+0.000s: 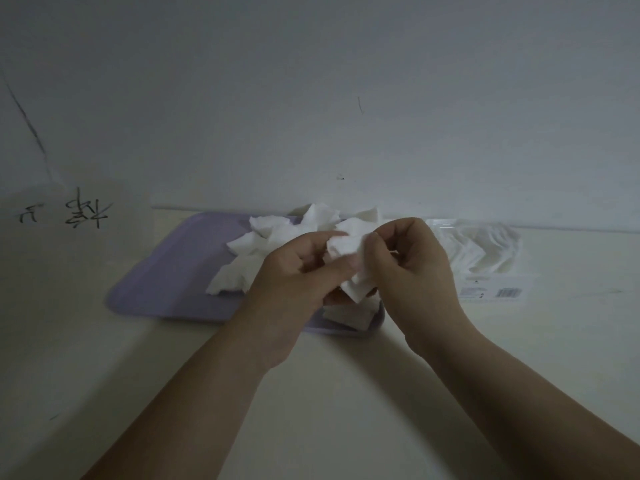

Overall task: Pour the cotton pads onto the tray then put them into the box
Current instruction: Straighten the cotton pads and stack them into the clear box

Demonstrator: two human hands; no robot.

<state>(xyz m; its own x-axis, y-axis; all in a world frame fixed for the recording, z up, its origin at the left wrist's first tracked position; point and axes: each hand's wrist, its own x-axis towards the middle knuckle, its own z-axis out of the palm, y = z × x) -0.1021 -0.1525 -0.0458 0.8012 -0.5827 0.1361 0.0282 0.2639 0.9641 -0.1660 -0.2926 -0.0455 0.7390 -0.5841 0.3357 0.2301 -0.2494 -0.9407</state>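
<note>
A lilac tray [173, 271] lies on the white table with several square white cotton pads [277, 230] heaped on its right half. My left hand [294, 282] and my right hand [412, 271] meet above the tray's right end. Both pinch a small bunch of cotton pads [346, 251] held between them. A clear plastic box [485, 251] sits just right of the tray, next to my right hand, with white pads visible inside and a barcode label on its near side. More pads lie under my hands at the tray's near right corner.
A white wall rises directly behind the tray and box. At the far left stands a pale sheet or bag [62, 216] with black handwriting. Bare white table [346, 410] spreads in front of the tray, between my forearms.
</note>
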